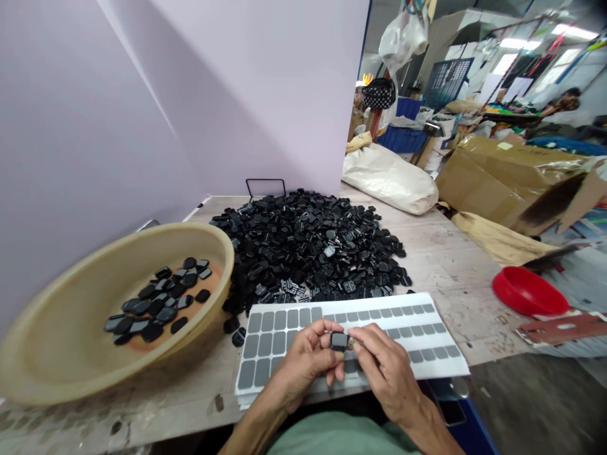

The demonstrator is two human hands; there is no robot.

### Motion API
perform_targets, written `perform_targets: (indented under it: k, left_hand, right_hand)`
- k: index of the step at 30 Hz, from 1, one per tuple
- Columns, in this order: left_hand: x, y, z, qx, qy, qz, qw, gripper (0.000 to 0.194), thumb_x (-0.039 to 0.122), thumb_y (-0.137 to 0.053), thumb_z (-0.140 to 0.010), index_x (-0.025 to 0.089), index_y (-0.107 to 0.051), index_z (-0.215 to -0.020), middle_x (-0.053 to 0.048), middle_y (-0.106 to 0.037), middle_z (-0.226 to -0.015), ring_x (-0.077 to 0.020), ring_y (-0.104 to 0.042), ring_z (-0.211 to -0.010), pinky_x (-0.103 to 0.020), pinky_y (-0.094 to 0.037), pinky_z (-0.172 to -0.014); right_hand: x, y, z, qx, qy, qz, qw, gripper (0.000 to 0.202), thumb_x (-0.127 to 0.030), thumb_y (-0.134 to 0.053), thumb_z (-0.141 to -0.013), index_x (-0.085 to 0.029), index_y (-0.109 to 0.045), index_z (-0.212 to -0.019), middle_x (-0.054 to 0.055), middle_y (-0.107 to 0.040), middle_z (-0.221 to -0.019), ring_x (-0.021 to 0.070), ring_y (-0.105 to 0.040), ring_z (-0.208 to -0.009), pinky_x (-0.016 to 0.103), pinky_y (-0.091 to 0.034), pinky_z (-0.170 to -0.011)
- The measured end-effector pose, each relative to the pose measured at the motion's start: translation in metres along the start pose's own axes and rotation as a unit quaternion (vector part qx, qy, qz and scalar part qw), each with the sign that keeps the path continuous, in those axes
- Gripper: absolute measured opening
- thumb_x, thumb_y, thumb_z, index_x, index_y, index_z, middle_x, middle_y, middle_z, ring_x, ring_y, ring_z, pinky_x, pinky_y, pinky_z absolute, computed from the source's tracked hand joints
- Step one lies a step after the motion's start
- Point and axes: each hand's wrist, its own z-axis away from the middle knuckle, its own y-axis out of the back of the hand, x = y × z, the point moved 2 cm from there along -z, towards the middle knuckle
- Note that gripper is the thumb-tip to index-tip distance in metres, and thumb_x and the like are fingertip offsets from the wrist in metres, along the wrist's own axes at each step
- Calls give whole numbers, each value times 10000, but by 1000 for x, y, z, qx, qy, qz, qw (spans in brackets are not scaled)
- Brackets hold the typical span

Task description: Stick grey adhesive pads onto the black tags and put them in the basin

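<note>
My left hand (310, 357) is closed on a small black plastic piece (339, 341) with a grey rectangular pad on its upper face. Thumb and fingers of my right hand (386, 366) are pinched together at the piece's right edge. Whatever lies between those fingertips is too small to make out. Beneath both hands lies a stack of white sticker sheets (448, 363), its top sheet bearing rows of grey rounded rectangles, larger at left and smaller at right. Behind the sheets spreads a big heap of similar black pieces (308, 246).
At left a wide beige basin (61, 335) holds several black pieces, some with grey faces. The wooden table (422, 253) meets a pale wall (265, 95). To the right are a red bowl (526, 291), a white sack (389, 177) and a cardboard box (497, 177).
</note>
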Motion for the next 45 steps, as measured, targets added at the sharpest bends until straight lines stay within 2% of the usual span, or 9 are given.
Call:
perform_targets:
  k: [18,20,25,29,40,45]
  left_hand:
    - [-6,2,-1,9,1,8,1000,346,103,-630,-681,129,-502,-1001,3,-605,-631,-79,-539,-484,-153,-377,-433]
    - [-6,2,-1,9,4,10,1000,352,128,-651,-694,126,-503,-1013,-7,-612,-630,-90,-556,-497,-156,-390,-441]
    - [-7,3,-1,6,2,38,999,257,306,-610,-819,125,-512,-973,-22,-600,-624,-109,-586,-503,-153,-394,-421]
    - [-10,3,-3,15,3,47,999,240,301,-619,-814,128,-516,-945,-8,-587,-608,-110,-591,-482,-146,-390,-399]
    - [-13,4,-6,60,-10,-9,998,254,309,-676,-741,129,-552,-872,3,-584,-485,-105,-533,-386,-158,-369,-370]
    - [-9,3,-6,92,-28,-78,992,243,314,-676,-706,130,-565,-820,29,-533,-420,-89,-464,-337,-167,-340,-351]
  right_hand:
    - [1,-3,1,-19,-12,26,999,265,-153,-346,-932,-204,-559,-1080,57,-588,-912,174,-578,-810,299,-478,-700]
    - [1,-3,1,-23,-14,28,999,262,-153,-348,-931,-204,-560,-1077,57,-587,-914,173,-579,-809,297,-478,-702]
    - [1,-4,1,-32,-15,22,999,272,-146,-341,-930,-211,-557,-1082,54,-579,-908,174,-568,-806,305,-474,-715]
    - [1,-5,1,-32,-16,18,999,267,-150,-344,-932,-214,-553,-1086,50,-569,-906,173,-564,-805,302,-469,-711]
    - [-2,-4,1,-45,-6,35,998,264,-133,-342,-929,-206,-561,-1058,53,-572,-893,173,-562,-795,300,-464,-708]
    - [-1,-4,1,-55,19,97,994,285,-119,-352,-911,-190,-577,-1072,64,-575,-882,186,-561,-795,305,-454,-696]
